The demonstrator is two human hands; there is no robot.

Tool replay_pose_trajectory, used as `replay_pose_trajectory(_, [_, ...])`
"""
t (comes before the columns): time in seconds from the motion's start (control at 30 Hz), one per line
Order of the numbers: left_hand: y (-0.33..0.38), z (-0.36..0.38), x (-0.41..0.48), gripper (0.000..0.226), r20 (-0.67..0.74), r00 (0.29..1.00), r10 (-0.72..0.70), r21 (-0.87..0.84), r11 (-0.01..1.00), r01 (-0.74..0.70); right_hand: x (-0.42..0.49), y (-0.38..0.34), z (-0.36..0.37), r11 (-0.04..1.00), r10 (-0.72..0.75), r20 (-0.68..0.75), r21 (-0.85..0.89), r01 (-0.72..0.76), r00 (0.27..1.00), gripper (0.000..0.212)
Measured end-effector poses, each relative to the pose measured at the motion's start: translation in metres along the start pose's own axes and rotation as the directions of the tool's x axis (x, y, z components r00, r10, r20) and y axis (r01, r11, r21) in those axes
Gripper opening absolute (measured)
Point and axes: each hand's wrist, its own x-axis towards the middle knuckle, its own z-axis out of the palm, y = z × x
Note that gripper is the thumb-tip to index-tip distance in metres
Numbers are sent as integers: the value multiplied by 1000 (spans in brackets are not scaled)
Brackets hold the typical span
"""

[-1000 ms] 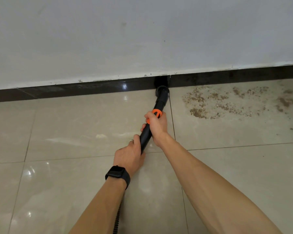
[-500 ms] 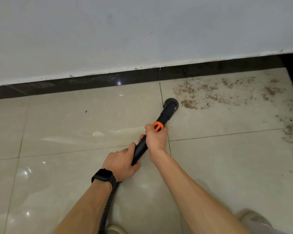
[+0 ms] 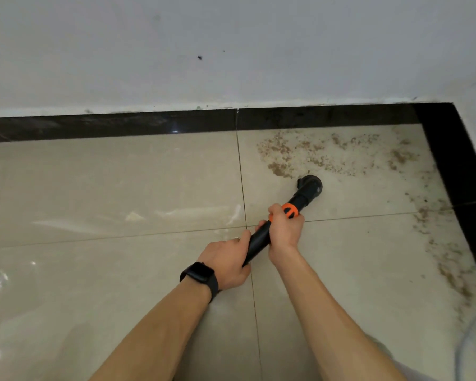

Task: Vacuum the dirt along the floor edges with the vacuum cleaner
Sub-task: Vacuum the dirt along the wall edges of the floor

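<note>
A black vacuum wand (image 3: 260, 240) with an orange ring (image 3: 290, 210) slants up to the right over the beige tiled floor (image 3: 121, 188). Its round brush nozzle (image 3: 310, 186) sits on the tile at the lower edge of a brown dirt patch (image 3: 308, 154). My right hand (image 3: 285, 231) grips the wand just below the orange ring. My left hand (image 3: 227, 262), with a black watch on the wrist, grips the wand's lower end. More dirt (image 3: 448, 254) trails along the right skirting.
A black skirting strip (image 3: 107, 125) runs along the white wall (image 3: 231, 50) and turns a corner at the right (image 3: 456, 160). A pale curved cord or hose (image 3: 463, 350) lies at the bottom right. The tiles to the left look glossy.
The nozzle has moved from the skirting at the tile joint back and to the right, onto the edge of the dirt patch. Both hands followed it right, and the corner came into view.
</note>
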Motion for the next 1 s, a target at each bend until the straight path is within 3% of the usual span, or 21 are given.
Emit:
replay_pose_trajectory(0.13, [9, 4, 3, 40, -25, 999, -44, -77, 996, 42, 6, -4, -2, 1000, -15, 13, 9, 15, 1000, 46])
replay_pose_trajectory(0.53, [-45, -5, -25, 37, -72, 988, -133, 17, 991, 135, -16, 21, 40, 999, 36, 223, -1, -37, 974, 32])
replay_pose_trajectory(1.0, [-53, -6, -20, 32, -101, 968, -229, -47, 973, 226, -5, 15, 58, 998, 55, 363, -49, -40, 930, 41])
